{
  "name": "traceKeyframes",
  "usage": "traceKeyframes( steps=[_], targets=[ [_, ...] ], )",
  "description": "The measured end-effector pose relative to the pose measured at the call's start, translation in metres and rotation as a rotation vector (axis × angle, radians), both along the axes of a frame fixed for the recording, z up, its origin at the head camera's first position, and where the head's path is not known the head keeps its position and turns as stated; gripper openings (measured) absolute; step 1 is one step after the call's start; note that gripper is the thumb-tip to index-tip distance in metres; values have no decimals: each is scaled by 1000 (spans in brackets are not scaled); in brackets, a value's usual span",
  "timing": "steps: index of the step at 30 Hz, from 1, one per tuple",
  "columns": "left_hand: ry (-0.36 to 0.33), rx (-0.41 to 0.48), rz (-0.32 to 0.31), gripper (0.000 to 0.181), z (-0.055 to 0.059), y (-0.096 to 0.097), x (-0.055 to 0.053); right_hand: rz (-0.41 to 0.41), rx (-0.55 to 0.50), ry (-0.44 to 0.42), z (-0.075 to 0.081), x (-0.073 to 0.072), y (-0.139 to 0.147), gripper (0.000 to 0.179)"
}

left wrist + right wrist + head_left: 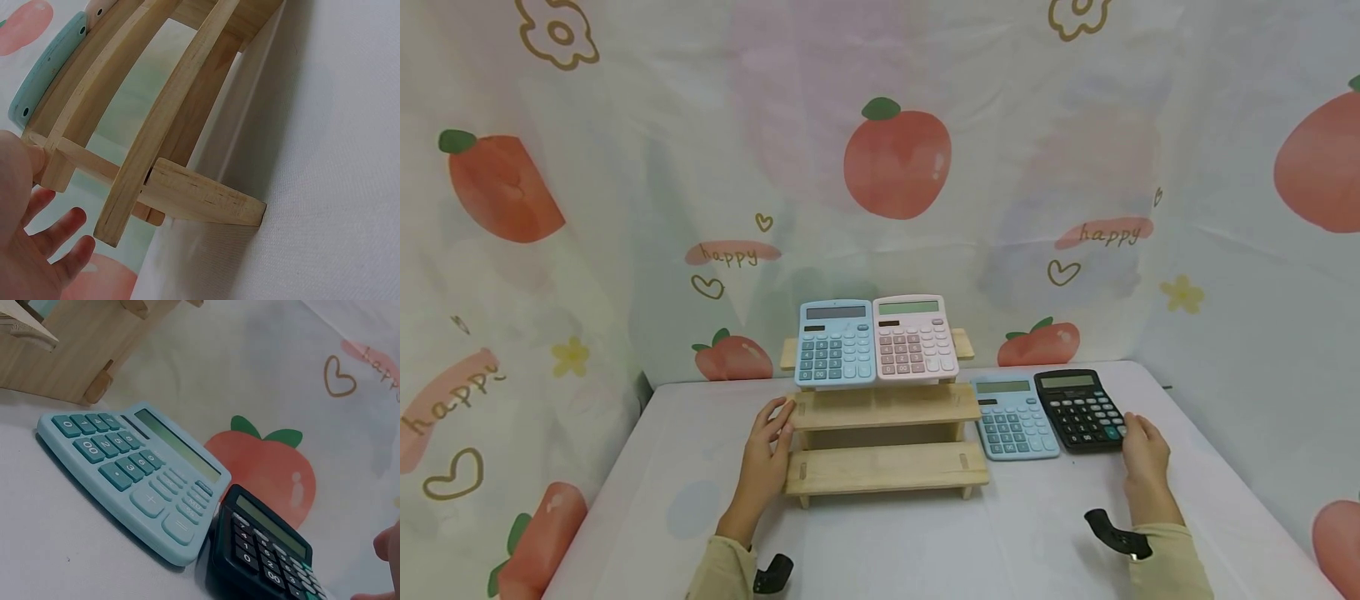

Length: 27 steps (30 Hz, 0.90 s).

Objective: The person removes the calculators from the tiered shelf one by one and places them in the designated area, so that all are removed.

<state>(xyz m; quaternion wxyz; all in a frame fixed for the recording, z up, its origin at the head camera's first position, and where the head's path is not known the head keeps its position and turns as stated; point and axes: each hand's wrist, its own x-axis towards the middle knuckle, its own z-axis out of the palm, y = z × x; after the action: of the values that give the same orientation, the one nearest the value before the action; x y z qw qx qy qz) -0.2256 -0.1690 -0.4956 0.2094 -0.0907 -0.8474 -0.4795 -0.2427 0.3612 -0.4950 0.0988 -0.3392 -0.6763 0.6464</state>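
A stepped wooden rack [891, 467] stands on the table. On its top step a blue calculator [835, 343] and a pink calculator [916, 340] lean side by side. My left hand [769, 454] touches the left end of the middle shelf, its other fingers [72, 220] spread loosely beside the rack. To the right of the rack, a second blue calculator [134, 478] and a black calculator [265, 547] lie next to each other. My right hand [1145, 458] is at the black one's right edge. Only its fingertips [382, 544] enter the right wrist view, with nothing visible between them.
A white cloth covers the table [925, 546]. Behind and at both sides hangs a printed backdrop [1000, 150] with fruit drawings, close behind the rack. A black curved piece [1116, 533] sticks out at each sleeve.
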Motion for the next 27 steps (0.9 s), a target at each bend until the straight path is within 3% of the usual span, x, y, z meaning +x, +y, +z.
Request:
traceKeyframes(
  steps=[11, 27],
  targets=[
    [-2, 3, -1, 40, 1, 0, 0, -43, 9, -21, 1, -1, -2, 73],
    [12, 25, -12, 39, -1, -1, -1, -20, 27, 26, 14, 2, -8, 72]
  ],
)
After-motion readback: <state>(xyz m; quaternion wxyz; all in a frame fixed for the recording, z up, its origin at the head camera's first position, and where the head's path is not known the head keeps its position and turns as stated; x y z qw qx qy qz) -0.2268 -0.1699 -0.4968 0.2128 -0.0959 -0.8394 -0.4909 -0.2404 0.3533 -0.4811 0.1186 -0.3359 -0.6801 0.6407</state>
